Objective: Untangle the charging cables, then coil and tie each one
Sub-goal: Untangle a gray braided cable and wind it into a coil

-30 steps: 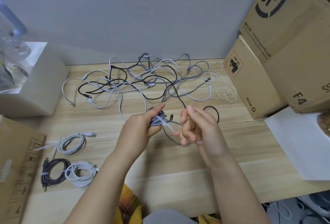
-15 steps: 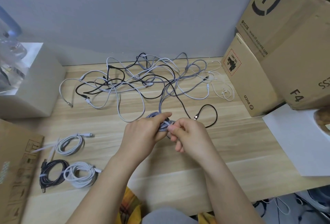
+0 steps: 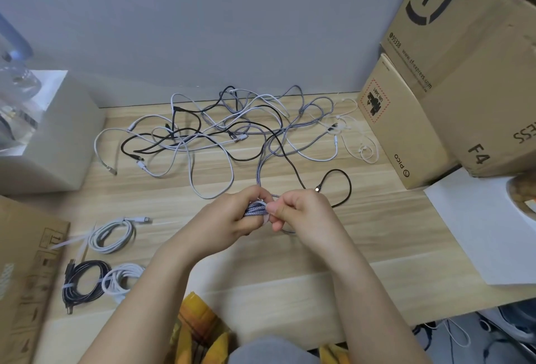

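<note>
My left hand grips a coiled grey braided cable over the middle of the wooden table. My right hand pinches a white tie wrapped across that coil. The coil's loose end runs up into a tangle of black, white and grey cables at the back of the table. A black cable end with a metal plug loops just right of my right hand. Three tied coils lie at the left: a white one, a black one and another white one.
Cardboard boxes stand at the back right, with a white sheet in front of them. A grey box stands at the left and a flat cardboard piece lies at the near left. White earphones lie by the boxes.
My right hand has come in from apart to meet my left hand at the grey coil. The white tie now lies tight across the coil.
</note>
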